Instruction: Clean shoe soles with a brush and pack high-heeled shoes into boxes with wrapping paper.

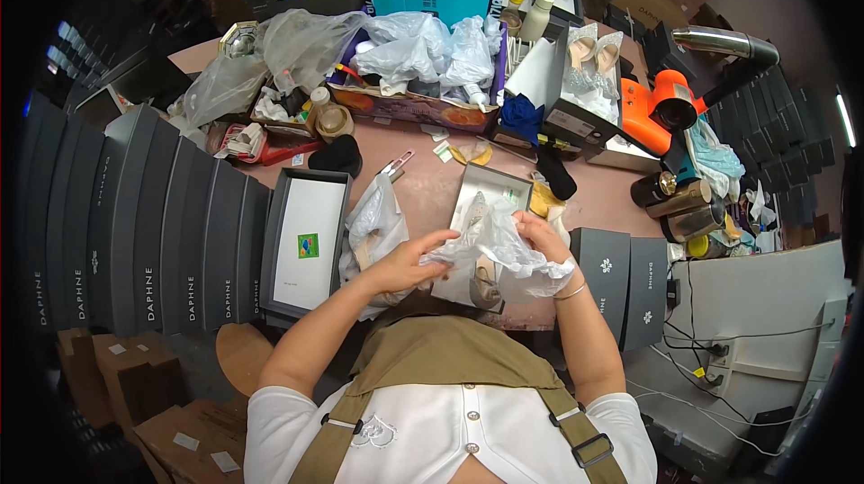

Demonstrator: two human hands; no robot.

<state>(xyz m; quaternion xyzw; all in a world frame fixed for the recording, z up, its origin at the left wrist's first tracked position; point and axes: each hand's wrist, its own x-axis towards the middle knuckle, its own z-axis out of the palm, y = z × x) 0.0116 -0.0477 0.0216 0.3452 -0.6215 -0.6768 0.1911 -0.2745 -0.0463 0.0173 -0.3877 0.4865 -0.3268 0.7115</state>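
An open shoe box (519, 185) stands in front of me with a pale glittery shoe (487, 279) in it; a second shoe's toe (475, 208) shows farther back. A thin white plastic bag (504, 248), crumpled and translucent, spreads over the box's middle and hides part of the shoes. My left hand (407, 263) pinches its left edge between thumb and fingers. On the other side, my right hand (543, 237) is closed on the bag, which hangs over my wrist. Left of the box, another white plastic bag (376, 214) lies with a beige shoe partly showing.
A box lid (310, 268) with a green sticker lies at left, beside a row of dark shoe boxes (175, 223). More boxes (601, 282) stand close right. Behind are a carton of plastic bags (409, 111), an orange heat gun (661, 111) and a black pad (337, 156).
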